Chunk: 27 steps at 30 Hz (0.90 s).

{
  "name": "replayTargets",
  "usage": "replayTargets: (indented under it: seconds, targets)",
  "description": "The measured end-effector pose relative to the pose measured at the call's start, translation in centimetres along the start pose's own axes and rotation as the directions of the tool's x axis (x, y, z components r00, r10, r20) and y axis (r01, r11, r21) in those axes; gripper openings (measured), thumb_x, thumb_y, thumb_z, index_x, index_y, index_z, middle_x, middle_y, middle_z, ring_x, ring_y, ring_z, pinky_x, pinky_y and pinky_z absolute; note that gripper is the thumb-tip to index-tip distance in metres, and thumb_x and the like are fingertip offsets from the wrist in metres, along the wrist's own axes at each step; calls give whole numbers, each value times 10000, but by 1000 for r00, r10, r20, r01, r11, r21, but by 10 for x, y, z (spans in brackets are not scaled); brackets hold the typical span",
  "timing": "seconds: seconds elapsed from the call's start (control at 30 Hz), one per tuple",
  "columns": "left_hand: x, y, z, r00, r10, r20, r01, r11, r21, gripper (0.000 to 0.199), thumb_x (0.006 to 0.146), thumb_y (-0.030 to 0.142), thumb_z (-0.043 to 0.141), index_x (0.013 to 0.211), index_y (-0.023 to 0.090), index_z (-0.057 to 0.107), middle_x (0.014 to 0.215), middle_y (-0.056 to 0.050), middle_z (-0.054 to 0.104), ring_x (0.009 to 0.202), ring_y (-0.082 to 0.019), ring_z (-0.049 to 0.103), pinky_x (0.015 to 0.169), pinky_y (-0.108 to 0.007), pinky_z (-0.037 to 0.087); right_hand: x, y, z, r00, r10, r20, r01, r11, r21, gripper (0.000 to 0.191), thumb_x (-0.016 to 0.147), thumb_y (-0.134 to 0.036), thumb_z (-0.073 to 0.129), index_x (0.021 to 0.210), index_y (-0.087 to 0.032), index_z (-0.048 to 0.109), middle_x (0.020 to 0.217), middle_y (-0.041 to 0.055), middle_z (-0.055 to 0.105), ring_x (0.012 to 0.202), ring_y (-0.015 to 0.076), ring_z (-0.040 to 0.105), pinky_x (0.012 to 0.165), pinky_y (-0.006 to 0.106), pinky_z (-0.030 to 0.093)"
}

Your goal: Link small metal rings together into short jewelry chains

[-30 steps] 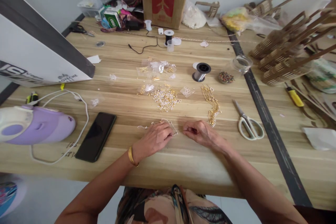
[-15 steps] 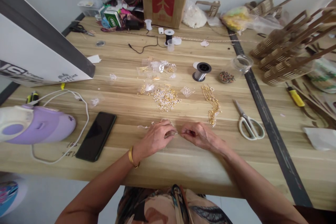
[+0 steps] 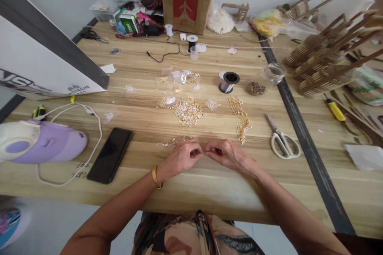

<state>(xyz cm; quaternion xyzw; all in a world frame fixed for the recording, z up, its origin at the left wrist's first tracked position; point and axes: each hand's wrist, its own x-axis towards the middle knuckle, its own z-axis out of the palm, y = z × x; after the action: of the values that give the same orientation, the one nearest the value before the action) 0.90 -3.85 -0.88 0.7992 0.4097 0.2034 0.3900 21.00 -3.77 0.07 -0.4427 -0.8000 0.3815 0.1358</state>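
My left hand (image 3: 183,157) is closed in a pinch, its thumb and forefinger pressed together. A thin silver chain (image 3: 167,144) lies on the table behind that hand and runs up to its fingers. Close by on the right, my right hand (image 3: 227,153) also pinches; whatever its fingertips hold is too small to make out. The two sets of fingertips almost meet. Beyond them spreads a pile of small gold and silver jewellery pieces (image 3: 188,111). Several gold chains (image 3: 240,117) lie to the right of the pile.
White-handled scissors (image 3: 284,143) lie right of my hands. To the left are a black phone (image 3: 110,155) and a purple device (image 3: 60,142) with a white cable. Farther back stand a wire spool (image 3: 229,82), a clear jar (image 3: 266,79) of beads and a paper bag (image 3: 186,6).
My left hand has shifted slightly right and its fingers have curled tighter, closer to the right fingertips. The right hand has barely moved. Less of the chain curves above the left hand.
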Motion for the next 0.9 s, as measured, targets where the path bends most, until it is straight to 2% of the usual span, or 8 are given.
replayTargets:
  seconds: [0.23, 0.6, 0.73, 0.9]
  targets:
    - [4, -8, -1, 996, -90, -30, 84, 984, -160, 85, 730, 77, 591, 672, 131, 624, 678, -13, 611, 574, -90, 504, 553, -202, 397, -2, 0, -12, 994, 111, 4, -109, 982, -153, 87, 809, -236, 598, 844, -169, 641, 630, -10, 568, 544, 99, 470, 528, 194, 303]
    - [5, -14, 5, 995, -44, -94, 19, 969, -248, 45, 717, 99, 616, 694, 124, 646, 764, -49, 665, 656, -116, 582, 601, -216, 449, -4, -1, -11, 998, 38, 40, -28, 974, -226, 131, 861, -205, 542, 784, -180, 644, 660, 20, 635, 565, 111, 524, 557, 205, 299]
    - [5, -13, 9, 991, -108, -77, 77, 939, -335, 38, 714, 108, 615, 701, 123, 648, 761, -53, 681, 684, -131, 612, 636, -228, 482, -4, -1, -10, 999, 18, 30, -11, 976, -218, 138, 867, -214, 532, 811, -186, 654, 634, 13, 623, 549, 110, 518, 545, 209, 285]
    - [5, -11, 12, 979, -201, -31, 168, 886, -432, 33, 688, 96, 628, 698, 116, 653, 657, -23, 649, 593, -104, 576, 572, -200, 463, -5, 0, -9, 999, 27, 22, -22, 979, -204, 149, 861, -240, 538, 777, -182, 647, 595, -7, 583, 505, 95, 461, 523, 211, 263]
